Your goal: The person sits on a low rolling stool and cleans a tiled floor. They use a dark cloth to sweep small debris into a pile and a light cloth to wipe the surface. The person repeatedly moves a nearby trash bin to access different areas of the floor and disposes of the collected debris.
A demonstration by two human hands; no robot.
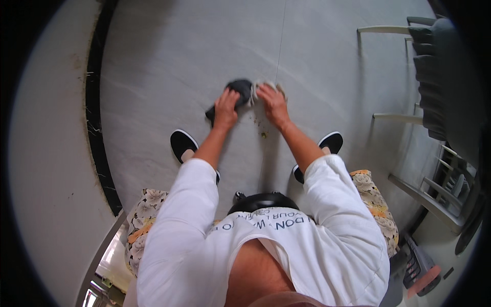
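Over the grey floor, my left hand (226,105) has hold of a dark grey cloth item (241,90), part of which shows on both sides of the hand. Just to its right, my right hand (274,103) has its fingers over a pale beige cloth item (254,92), with more of it showing beyond the fingers. The two cloth pieces meet or nearly meet; whether they are joined cannot be made out. Below the hands, brown crumbs (256,122) and a small yellow-green bit (264,135) lie on the floor.
Black shoes (183,145) with white soles stand either side of the hands. A black rounded seat or stool (264,201) is beneath me. Pale-legged furniture (383,29) with a grey cover (429,76) stands at right, and a wall with black skirting (96,115) at left.
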